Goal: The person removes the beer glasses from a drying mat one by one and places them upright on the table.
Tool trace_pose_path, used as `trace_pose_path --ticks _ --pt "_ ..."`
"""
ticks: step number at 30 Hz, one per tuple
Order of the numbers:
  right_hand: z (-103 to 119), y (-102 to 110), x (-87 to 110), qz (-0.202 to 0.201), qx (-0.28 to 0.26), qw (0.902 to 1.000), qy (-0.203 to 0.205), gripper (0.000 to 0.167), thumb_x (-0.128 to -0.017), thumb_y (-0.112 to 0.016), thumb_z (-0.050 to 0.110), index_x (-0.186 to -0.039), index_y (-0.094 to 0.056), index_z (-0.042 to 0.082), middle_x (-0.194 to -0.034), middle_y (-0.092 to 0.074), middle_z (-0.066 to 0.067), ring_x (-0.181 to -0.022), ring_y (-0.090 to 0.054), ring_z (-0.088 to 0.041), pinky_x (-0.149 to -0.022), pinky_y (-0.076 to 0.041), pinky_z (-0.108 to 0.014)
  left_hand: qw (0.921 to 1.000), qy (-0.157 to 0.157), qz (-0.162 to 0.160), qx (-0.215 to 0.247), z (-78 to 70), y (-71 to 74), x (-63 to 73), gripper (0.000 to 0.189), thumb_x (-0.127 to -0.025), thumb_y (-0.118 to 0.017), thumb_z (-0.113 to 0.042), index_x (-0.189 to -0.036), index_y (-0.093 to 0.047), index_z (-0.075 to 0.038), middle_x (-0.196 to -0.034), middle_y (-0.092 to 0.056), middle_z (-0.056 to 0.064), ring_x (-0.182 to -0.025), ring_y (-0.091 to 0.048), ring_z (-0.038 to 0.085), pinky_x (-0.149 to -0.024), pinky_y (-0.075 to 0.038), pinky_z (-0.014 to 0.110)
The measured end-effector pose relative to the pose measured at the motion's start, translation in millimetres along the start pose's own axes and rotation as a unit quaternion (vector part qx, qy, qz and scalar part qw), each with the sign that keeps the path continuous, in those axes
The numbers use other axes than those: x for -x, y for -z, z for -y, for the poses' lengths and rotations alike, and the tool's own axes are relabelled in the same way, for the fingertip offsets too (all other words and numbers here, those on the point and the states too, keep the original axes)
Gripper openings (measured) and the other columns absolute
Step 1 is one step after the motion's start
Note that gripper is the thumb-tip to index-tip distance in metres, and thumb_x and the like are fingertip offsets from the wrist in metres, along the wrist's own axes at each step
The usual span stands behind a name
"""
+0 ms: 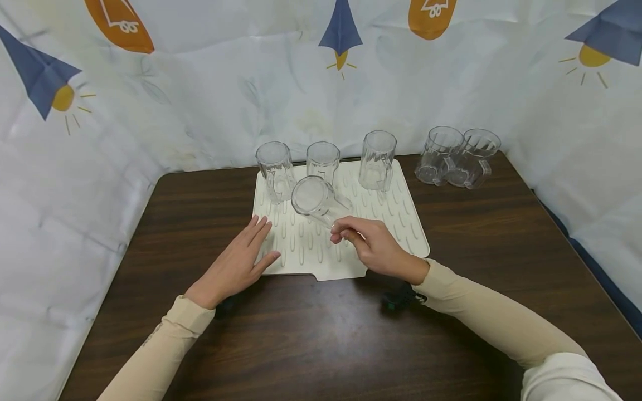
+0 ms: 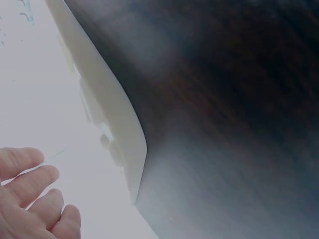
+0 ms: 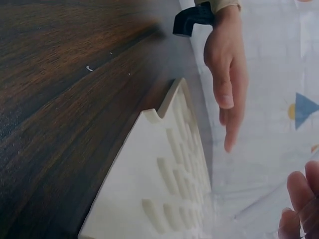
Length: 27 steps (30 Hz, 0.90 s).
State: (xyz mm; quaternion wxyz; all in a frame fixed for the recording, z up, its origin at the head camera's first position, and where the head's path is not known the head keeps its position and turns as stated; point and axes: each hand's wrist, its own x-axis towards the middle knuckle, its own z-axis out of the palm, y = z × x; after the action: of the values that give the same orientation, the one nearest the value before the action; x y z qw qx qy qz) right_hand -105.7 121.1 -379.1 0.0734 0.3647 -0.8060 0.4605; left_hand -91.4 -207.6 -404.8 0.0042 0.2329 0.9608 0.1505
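A clear mug (image 1: 313,196) is tilted above the white ribbed drying mat (image 1: 311,245), its round end toward the back left. My right hand (image 1: 373,245) holds the mug's lower right end with curled fingers; the exact grip is partly hidden. In the right wrist view, fingertips (image 3: 301,204) of that hand show beside a faint transparent edge. Over the mat's front left part is my left hand (image 1: 238,262), fingers extended and holding nothing. Three clear mugs stand upright along the mat's back: the left mug (image 1: 277,172), the middle mug (image 1: 323,159) and the right mug (image 1: 378,161).
Two more clear mugs, one (image 1: 436,156) beside the other (image 1: 473,159), stand close together on the dark wooden table (image 1: 481,239), right of the mat. A white printed curtain (image 1: 215,83) hangs behind the table and along its sides.
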Motion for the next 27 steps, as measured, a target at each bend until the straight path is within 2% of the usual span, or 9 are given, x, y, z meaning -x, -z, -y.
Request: trace_pose_path --ticks 6,14,21,27 --pt "-1 3 3.4 -0.005 0.01 0.9999 0.012 0.015 -0.103 -0.058 0.003 -0.109 -0.071 0.009 -0.098 -0.078 -0.002 -0.092 -0.075 -0.014 -0.085 -0.061 -0.03 1.0 0.0 0.0 0.006 -1.0 -0.9 -0.4 0.079 -0.106 -0.056 -0.048 -0.163 -0.028 0.0 -0.172 -0.025 0.02 -0.163 -0.018 0.037 -0.128 -0.029 0.057" --pt "-1 6 4.5 -0.025 0.036 0.9983 0.039 0.014 -0.1 -0.062 0.001 -0.106 -0.071 0.01 -0.098 -0.075 -0.001 -0.09 -0.07 -0.011 -0.083 -0.06 -0.029 1.0 -0.001 0.0 0.007 -0.9 -2.4 -1.5 0.079 -0.106 -0.055 -0.048 -0.163 -0.028 -0.001 -0.172 -0.025 0.018 -0.163 -0.018 0.037 -0.128 -0.029 0.057" --pt "0 10 2.6 -0.027 0.06 0.9947 0.079 0.017 -0.098 -0.062 -0.004 -0.107 -0.07 0.008 -0.096 -0.075 -0.002 -0.09 -0.071 -0.012 -0.082 -0.061 -0.03 0.9997 -0.009 -0.017 0.015 -1.3 -4.1 -5.0 0.078 -0.106 -0.055 -0.048 -0.163 -0.029 -0.002 -0.171 -0.027 0.019 -0.163 -0.019 0.035 -0.128 -0.03 0.057" --pt "-2 12 2.2 -0.03 0.083 0.9902 0.108 0.028 -0.097 -0.053 -0.015 -0.109 -0.068 0.006 -0.096 -0.073 -0.005 -0.089 -0.071 -0.014 -0.082 -0.062 -0.029 0.9986 -0.019 -0.036 0.034 -5.1 -5.8 -8.2 0.077 -0.106 -0.056 -0.047 -0.163 -0.029 -0.003 -0.171 -0.028 0.018 -0.163 -0.02 0.035 -0.126 -0.031 0.058"
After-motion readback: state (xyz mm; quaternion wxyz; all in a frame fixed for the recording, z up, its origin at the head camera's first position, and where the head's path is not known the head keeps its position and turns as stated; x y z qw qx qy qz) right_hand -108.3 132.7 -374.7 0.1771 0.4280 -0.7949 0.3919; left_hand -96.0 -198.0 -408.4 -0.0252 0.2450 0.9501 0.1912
